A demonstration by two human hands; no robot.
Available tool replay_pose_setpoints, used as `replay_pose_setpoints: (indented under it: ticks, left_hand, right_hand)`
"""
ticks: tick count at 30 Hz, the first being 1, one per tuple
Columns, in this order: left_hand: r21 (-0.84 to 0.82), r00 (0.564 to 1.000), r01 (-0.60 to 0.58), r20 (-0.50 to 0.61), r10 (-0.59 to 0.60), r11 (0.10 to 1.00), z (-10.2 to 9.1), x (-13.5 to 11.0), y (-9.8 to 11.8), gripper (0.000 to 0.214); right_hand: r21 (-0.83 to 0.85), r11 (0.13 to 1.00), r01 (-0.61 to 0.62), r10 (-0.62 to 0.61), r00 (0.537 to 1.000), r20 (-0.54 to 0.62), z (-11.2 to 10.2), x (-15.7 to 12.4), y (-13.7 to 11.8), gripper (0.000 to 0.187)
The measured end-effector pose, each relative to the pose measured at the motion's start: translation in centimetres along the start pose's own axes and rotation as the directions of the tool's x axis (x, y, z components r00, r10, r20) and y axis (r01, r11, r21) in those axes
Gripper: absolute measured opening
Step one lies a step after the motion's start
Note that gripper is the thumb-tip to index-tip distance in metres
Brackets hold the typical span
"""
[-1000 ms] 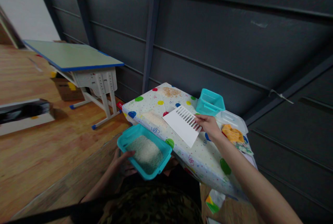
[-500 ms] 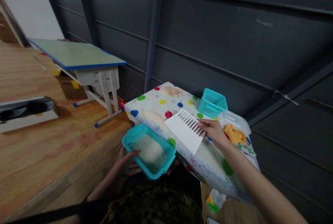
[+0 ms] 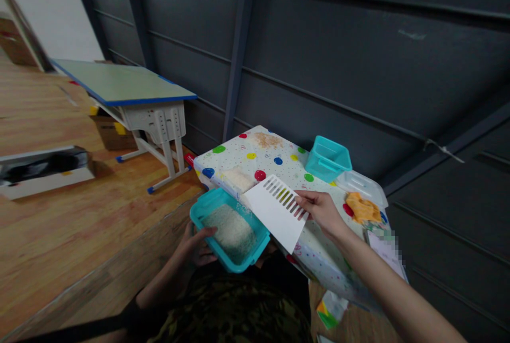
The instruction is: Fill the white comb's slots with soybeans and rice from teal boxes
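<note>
At the dotted table's (image 3: 229,154) near edge, the right hand (image 3: 321,210) pinches the slotted end of a white scraper (image 3: 274,215) (likely light, thin, stiff), while the left hand (image 3: 195,245) grips a rice-filled teal tray (image 3: 205,202), probably heavier, just below that edge.

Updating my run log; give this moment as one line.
left hand: holds teal tray of rice | right hand: holds white scraper | table: rice pile beside scraper

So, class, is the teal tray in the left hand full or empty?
Partly full: the teal tray holds a heap of white grains below its rim.
</note>
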State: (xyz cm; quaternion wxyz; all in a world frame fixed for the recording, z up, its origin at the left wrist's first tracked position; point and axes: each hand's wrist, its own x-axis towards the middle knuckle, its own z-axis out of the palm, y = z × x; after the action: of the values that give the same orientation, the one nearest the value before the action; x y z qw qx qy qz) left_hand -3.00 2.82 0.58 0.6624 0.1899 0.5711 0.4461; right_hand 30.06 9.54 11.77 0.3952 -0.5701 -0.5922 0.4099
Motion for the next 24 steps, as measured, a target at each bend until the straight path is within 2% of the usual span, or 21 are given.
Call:
replay_pose_setpoints:
  ticks: [4,10,13,17,21,24]
  left_hand:
    - [-0.018,1.000,0.010,-0.022,-0.010,1.000,0.0,0.4,-0.1,0.084]
    - [-0.011,1.000,0.018,-0.016,-0.018,1.000,-0.5,0.7,-0.1,0.088]
    - [-0.001,1.000,0.010,-0.020,-0.010,1.000,-0.8,0.6,0.2,0.093]
    - [-0.011,1.000,-0.019,-0.007,0.019,1.000,-0.9,0.2,0.6,0.089]
    - [-0.014,1.000,-0.009,-0.024,0.009,1.000,-0.9,0.3,0.8,0.086]
    - [-0.010,0.999,-0.001,-0.051,0.001,1.000,-1.0,0.7,0.6,0.092]
  right_hand:
    - [-0.022,0.999,0.041,-0.040,0.999,0.009,-0.2,-0.2,-0.5,0.045]
    - [0.042,0.999,0.003,0.005,0.982,-0.189,-2.4,3.0,0.3,0.047]
    - [0.025,0.999,-0.032,0.036,0.975,-0.218,-2.6,4.3,0.9,0.045]
    - [-0.016,1.000,-0.013,0.010,0.988,-0.155,-1.9,4.1,0.9,0.046]
    - [-0.003,1.000,-0.019,0.019,0.999,-0.041,-0.7,2.5,0.1,0.045]
    - [-0.008,1.000,-0.016,0.016,0.999,0.034,0.4,1.1,-0.6,0.045]
